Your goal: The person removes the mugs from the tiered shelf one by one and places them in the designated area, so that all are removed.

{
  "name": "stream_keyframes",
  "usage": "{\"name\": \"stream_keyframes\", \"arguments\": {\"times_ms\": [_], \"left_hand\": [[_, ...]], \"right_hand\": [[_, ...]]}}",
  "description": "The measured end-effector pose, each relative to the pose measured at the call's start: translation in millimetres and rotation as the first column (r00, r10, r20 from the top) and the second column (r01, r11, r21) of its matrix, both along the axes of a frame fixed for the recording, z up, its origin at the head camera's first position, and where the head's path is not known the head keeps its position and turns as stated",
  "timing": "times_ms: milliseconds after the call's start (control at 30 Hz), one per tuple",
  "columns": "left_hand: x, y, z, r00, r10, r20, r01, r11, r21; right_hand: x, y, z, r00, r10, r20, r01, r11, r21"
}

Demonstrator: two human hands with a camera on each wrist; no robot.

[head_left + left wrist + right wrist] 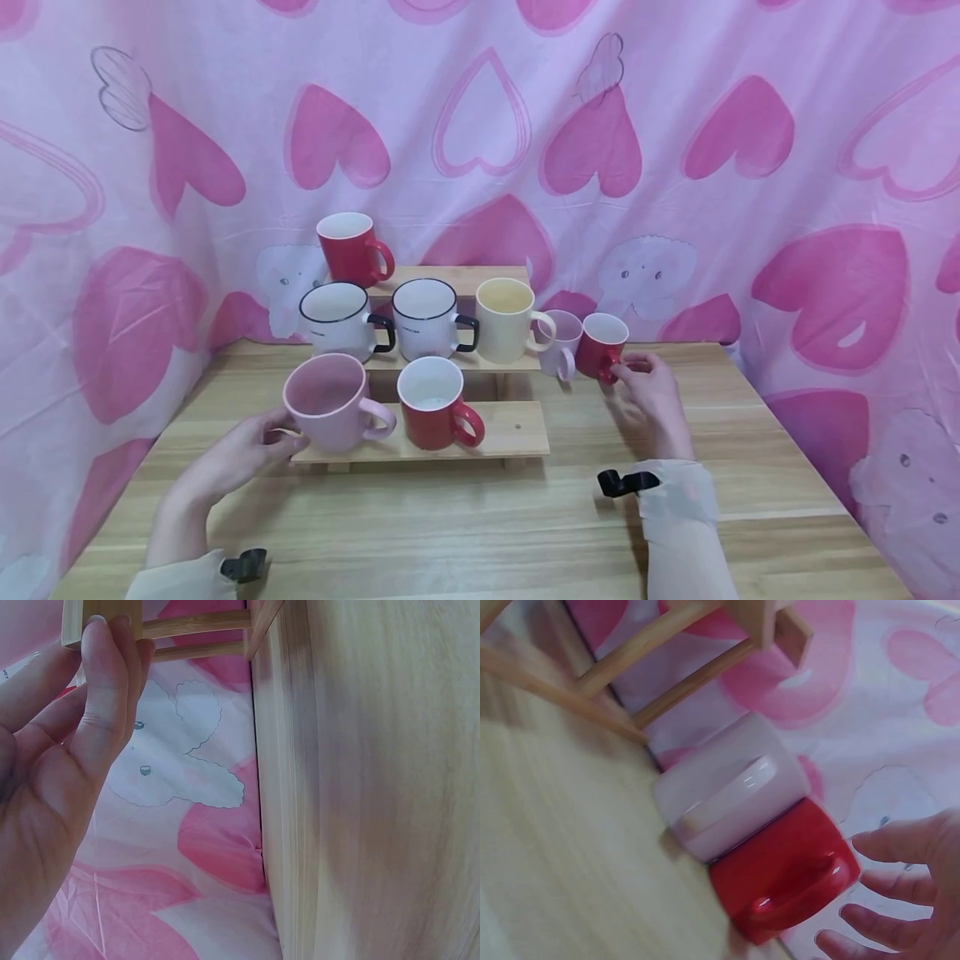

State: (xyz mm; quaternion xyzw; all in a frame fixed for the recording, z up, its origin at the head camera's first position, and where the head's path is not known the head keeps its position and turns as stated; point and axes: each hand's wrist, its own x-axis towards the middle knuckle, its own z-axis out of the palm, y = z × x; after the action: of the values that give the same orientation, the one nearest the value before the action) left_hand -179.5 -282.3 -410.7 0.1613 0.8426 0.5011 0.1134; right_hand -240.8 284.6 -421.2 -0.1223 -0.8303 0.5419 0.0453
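My left hand (243, 454) is at the left end of the lower shelf board, its thumb and fingers around the end of the wooden step shelf (112, 615). Just above that hand, a pink mug (324, 412) stands on the lower step. On the right, a red mug (596, 348) stands on the table beside a pale pink mug (731, 787), their sides close together. My right hand (651, 392) is beside the red mug's handle. Seen from the right wrist, its fingers (885, 844) are spread and loosely bent, fingertips right by the mug, with nothing held.
Another red mug (431, 412) stands on the lower step. The middle step bears two white mugs (426, 325) with black handles and a cream mug (504, 325). One red mug (348, 250) is on the top step's left end. Behind hangs a pink heart-print curtain (480, 125).
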Motion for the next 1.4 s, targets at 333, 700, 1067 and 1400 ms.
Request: {"name": "stream_keyframes", "arguments": {"times_ms": [333,700,1067,1400], "left_hand": [[-0.8,-1.4,-0.3,1.0,0.008,-0.014,-0.009,1.0,-0.023],[2.2,-0.7,-0.3,1.0,-0.008,-0.005,0.008,1.0,-0.009],[0.5,-3.6,0.1,1.0,0.005,0.012,-0.005,1.0,-0.001],[0.3,-2.2,0.7,1.0,0.003,0.009,-0.003,1.0,-0.018]], "right_hand": [[6.4,-7.3,30.9,0.991,-0.013,-0.132,0.028,0.994,0.107],[16.7,-39.2,57.5,0.939,-0.004,-0.343,0.069,0.982,0.177],[37.7,-73.1,84.9,0.855,-0.054,-0.516,0.084,0.996,0.035],[47.0,-107.7,99.3,0.724,0.11,-0.681,-0.02,0.99,0.139]]}}
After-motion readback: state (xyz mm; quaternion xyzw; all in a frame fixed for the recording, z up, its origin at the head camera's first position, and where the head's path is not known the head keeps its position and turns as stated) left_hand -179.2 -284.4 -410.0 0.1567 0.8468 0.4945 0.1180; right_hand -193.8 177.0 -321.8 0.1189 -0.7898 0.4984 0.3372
